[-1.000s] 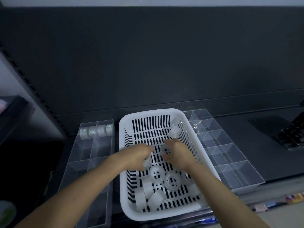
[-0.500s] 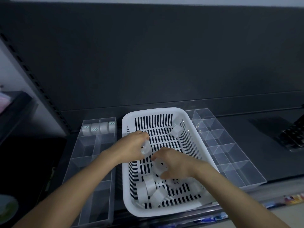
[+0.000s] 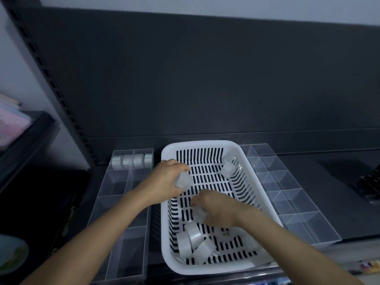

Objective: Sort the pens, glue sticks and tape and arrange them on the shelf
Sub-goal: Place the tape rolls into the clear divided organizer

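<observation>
A white slotted basket [image 3: 205, 145] stands on the dark shelf and holds several clear tape rolls [image 3: 195, 241] at its near end, plus one roll [image 3: 227, 169] at its far right. My left hand [image 3: 162, 182] is raised over the basket's left rim and grips a tape roll [image 3: 183, 180]. Lower in the basket, my right hand [image 3: 218, 206] curls its fingers round another tape roll [image 3: 199, 213]. Several tape rolls [image 3: 132, 161] stand in a row in the far compartments of the clear divided tray [image 3: 115, 194] on the left.
A second clear divided tray [image 3: 292, 192] lies right of the basket. The dark back panel rises behind the shelf. A perforated upright [image 3: 51, 79] runs along the left. A dark object [image 3: 370, 188] sits at the far right.
My left hand has lifted a tape roll up and leftward, toward the basket's left rim. My right hand has dropped toward the near end of the basket and closed on another roll.
</observation>
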